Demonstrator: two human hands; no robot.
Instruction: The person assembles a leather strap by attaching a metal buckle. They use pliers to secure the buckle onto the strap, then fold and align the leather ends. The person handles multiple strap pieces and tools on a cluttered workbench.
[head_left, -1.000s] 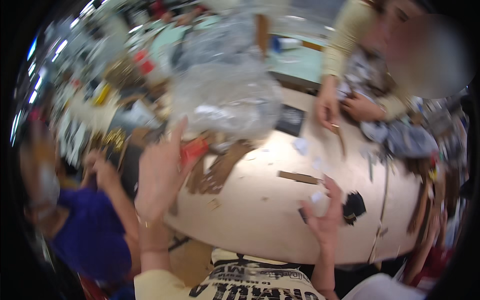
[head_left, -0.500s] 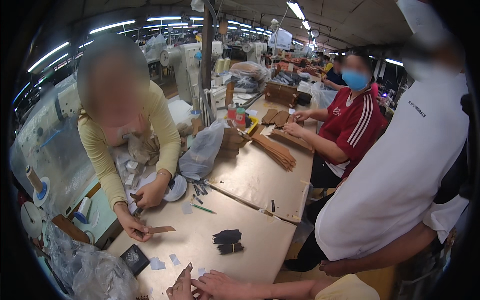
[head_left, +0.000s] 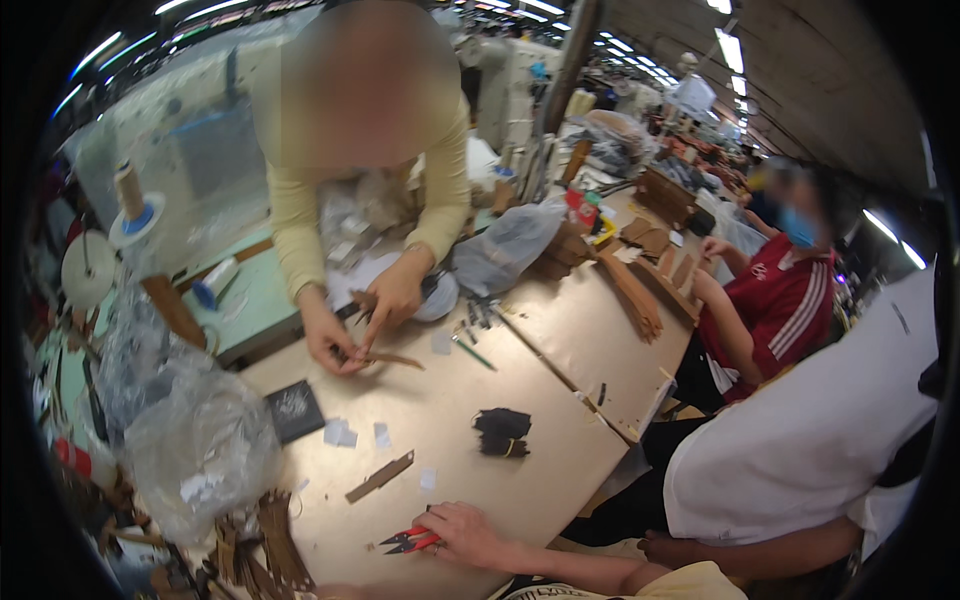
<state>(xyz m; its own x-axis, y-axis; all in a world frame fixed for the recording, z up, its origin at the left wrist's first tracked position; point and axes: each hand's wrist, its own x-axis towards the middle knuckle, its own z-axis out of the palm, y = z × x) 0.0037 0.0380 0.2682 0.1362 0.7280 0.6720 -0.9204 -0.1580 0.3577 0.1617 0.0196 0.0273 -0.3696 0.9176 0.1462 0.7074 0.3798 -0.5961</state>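
My right hand (head_left: 462,535) rests near the front of the table, its fingers closed round red-handled thread snips (head_left: 405,541) with dark blades pointing left. Just beyond the snips, a narrow brown leather strip (head_left: 380,476) lies flat on the table. My left hand is out of view; only a blurred sliver of skin shows at the lower edge. Across the table, a person in a yellow top holds another brown strip (head_left: 395,359) in both hands. Between us, a dark bundle of small pieces (head_left: 502,432) is held by a band.
Small pale paper pieces (head_left: 341,433) and a black square dish (head_left: 295,411) lie left of centre. A clear plastic bag (head_left: 205,455) and brown strips (head_left: 280,545) crowd the left. A green pencil (head_left: 473,352) lies farther back. A person in white (head_left: 790,420) stands at right.
The view has swung left and tilted. My two hands were together at a brown piece; now a brown strip lies on the table, and my right hand holds the snips. My left hand has left the view.
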